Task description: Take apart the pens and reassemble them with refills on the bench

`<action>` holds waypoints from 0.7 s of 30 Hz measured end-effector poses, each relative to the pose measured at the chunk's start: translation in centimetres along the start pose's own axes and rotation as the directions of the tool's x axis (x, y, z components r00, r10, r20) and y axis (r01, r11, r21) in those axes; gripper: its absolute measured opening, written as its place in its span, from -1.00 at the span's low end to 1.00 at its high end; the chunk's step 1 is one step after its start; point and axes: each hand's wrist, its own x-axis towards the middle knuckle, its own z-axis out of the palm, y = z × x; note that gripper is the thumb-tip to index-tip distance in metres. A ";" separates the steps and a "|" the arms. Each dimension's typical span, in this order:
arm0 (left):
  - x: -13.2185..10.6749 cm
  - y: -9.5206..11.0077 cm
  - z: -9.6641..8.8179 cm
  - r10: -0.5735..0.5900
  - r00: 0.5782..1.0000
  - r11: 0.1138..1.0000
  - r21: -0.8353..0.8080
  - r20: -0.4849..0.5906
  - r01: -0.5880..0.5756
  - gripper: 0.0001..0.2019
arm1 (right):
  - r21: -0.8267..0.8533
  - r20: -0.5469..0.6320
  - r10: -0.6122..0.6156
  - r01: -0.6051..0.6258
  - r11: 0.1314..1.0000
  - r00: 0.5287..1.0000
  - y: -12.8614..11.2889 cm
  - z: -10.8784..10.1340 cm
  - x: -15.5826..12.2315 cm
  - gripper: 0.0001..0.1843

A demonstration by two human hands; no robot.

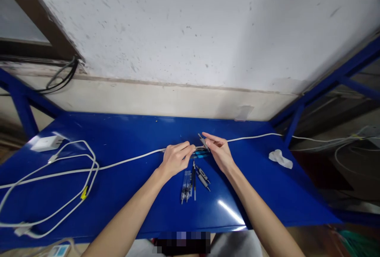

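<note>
My right hand (pixel 220 152) pinches a grey pen grip section (pixel 204 142) with a thin tip pointing up and to the left. Close beside it, my left hand (pixel 177 156) is closed at the fingertips; whatever they hold is too small and hidden to make out. Partly behind the hands lie several pens with blue parts (pixel 201 154). Nearer to me are several clear pen barrels (pixel 185 186), a few dark ink refills (pixel 194 180) and grey pen grips (pixel 203 178) in a loose group.
A white cable (pixel 127 162) crosses the blue table (pixel 136 205) behind the hands and coils at the left. A white charger (pixel 47 143) sits at the far left, a crumpled white tissue (pixel 280 159) at the right. The wall (pixel 166 43) rises behind the table.
</note>
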 end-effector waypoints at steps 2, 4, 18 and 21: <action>0.0 0.1 0.0 0.014 1.000 1.000 0.002 0.012 -0.014 -0.75 | -0.013 -0.010 -0.012 0.011 1.000 1.000 0.0 0.0 -0.5 -0.51; 0.1 0.1 0.0 0.030 0.999 1.000 0.009 0.021 -0.030 -0.75 | -0.034 -0.015 -0.012 0.011 0.999 1.000 -0.1 -0.2 -0.8 -0.49; 0.6 -0.3 -0.4 -0.036 0.999 0.999 0.014 0.014 0.035 -0.75 | -0.674 0.156 -0.423 0.410 0.615 0.892 0.5 -0.1 -0.9 -0.80; 0.5 -0.3 -0.3 -0.005 0.999 1.000 0.003 0.049 0.005 -0.74 | -0.671 0.191 -0.451 0.451 0.588 0.872 0.5 0.2 -1.0 -0.80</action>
